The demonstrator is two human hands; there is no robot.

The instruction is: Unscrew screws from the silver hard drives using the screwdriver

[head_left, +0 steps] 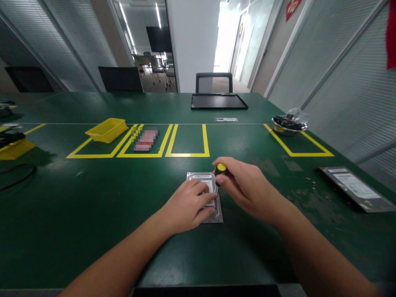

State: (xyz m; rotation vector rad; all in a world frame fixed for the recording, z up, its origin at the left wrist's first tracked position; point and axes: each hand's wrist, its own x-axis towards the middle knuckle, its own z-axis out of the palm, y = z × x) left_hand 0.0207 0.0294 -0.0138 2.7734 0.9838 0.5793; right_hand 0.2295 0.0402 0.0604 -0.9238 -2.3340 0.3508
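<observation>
A silver hard drive (pixel 219 213) with a white label lies flat on the green table. My left hand (pixel 188 204) rests across its top, fingers stretched and slightly apart, covering much of the label. My right hand (pixel 247 185) is closed around the black-and-yellow handle of a screwdriver (pixel 222 168), held over the drive's right edge near the far corner. The handle's end faces me, while the shaft and tip are hidden. My left fingertips are close to the spot below the handle; whether they touch the tool I cannot tell.
Another hard drive (pixel 355 185) lies at right, near small loose bits (pixel 313 183). Beyond the hands are yellow tape outlines (pixel 187 155), a yellow tray (pixel 108 132), a pixelated pinkish object (pixel 146 140), a metal bowl (pixel 289 130) and a dark flat panel (pixel 219 102). A black cable (pixel 21 181) lies left.
</observation>
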